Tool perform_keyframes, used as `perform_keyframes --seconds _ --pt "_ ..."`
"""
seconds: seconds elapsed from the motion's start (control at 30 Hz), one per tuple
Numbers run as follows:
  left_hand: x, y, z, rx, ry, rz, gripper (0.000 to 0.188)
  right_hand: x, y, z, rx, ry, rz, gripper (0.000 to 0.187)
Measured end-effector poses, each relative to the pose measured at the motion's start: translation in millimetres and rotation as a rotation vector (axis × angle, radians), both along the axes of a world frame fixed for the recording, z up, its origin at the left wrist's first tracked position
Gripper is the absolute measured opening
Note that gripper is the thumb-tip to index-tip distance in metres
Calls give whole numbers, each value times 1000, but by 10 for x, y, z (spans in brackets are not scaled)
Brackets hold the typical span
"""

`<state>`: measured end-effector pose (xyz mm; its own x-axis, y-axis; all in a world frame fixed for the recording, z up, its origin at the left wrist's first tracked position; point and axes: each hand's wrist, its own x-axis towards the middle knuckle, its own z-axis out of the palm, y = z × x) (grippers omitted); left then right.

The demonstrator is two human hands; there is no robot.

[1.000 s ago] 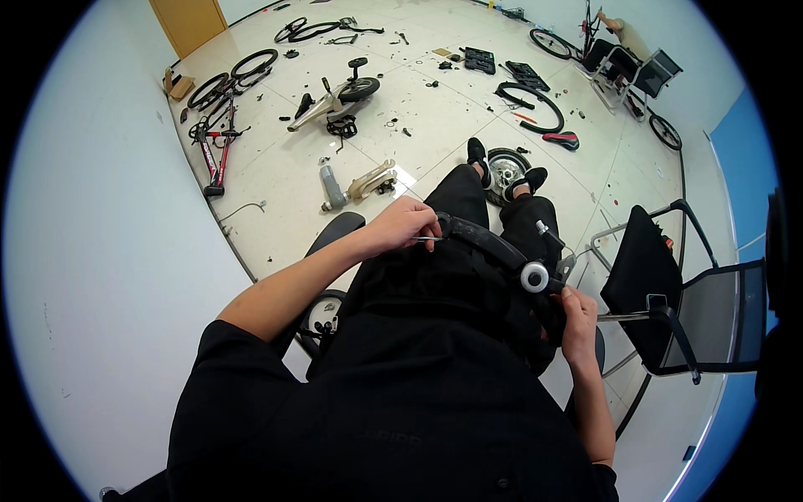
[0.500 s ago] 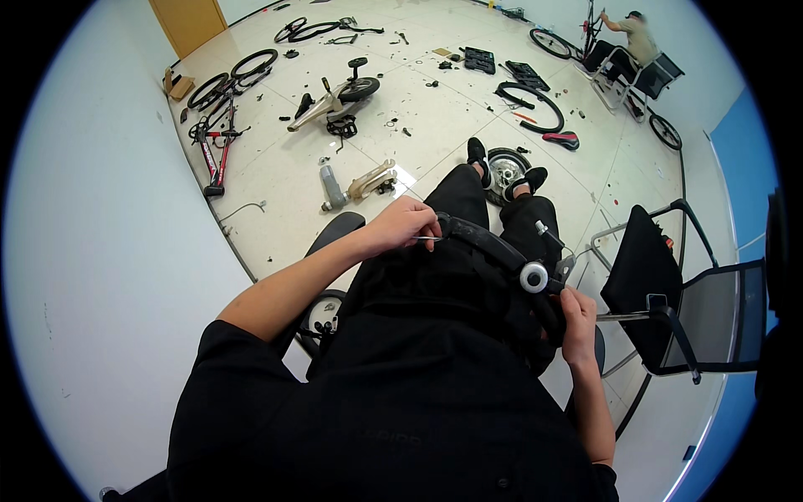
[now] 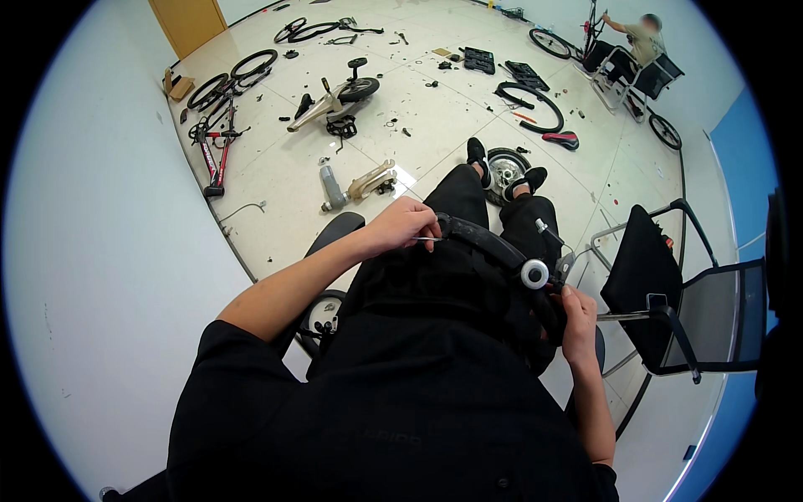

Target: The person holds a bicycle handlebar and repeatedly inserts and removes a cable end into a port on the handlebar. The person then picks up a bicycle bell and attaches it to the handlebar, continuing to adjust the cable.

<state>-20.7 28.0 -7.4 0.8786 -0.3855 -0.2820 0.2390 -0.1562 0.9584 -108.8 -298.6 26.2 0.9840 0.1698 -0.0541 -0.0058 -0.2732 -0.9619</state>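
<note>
Across my lap lies a black curved handlebar point(image 3: 485, 243). A round silver-and-black bell point(image 3: 534, 274) is fixed on its right part. My left hand point(image 3: 407, 223) is closed in a pinch at the bar's left end, with a thin silver metal tool point(image 3: 428, 240) between the fingers; its tip is too small to make out. Just past the bell, my right hand point(image 3: 579, 322) is wrapped round the bar's right end, thumb on top. A silver lever piece point(image 3: 565, 266) and a short metal-tipped rod point(image 3: 548, 232) stick up beside it.
A wheel point(image 3: 507, 171) lies between my feet. Ahead are grey and tan frame parts point(image 3: 333, 186), an upturned small bike point(image 3: 335, 102), a red-black frame point(image 3: 216, 151), a tyre point(image 3: 544, 109) and tool cases point(image 3: 478, 60). A black chair point(image 3: 644, 276) stands right; another person point(image 3: 640, 46) sits far right.
My hands keep nearly the same places; the bell and the bar's right part have shifted very slightly. The far person's head has lifted and moved a little right.
</note>
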Motion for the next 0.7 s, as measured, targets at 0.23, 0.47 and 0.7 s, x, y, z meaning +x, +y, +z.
perform_keyframes --seconds 0.23,0.47,0.7 --pt "-4 2 -8 -6 6 -1 28 -21 64 100 42 49 -20 39" --pt "-5 -4 -2 1 2 -3 28 -23 71 122 38 43 -9 39" --pt "1 3 -21 -4 -2 0 27 -18 69 96 49 38 -18 36"
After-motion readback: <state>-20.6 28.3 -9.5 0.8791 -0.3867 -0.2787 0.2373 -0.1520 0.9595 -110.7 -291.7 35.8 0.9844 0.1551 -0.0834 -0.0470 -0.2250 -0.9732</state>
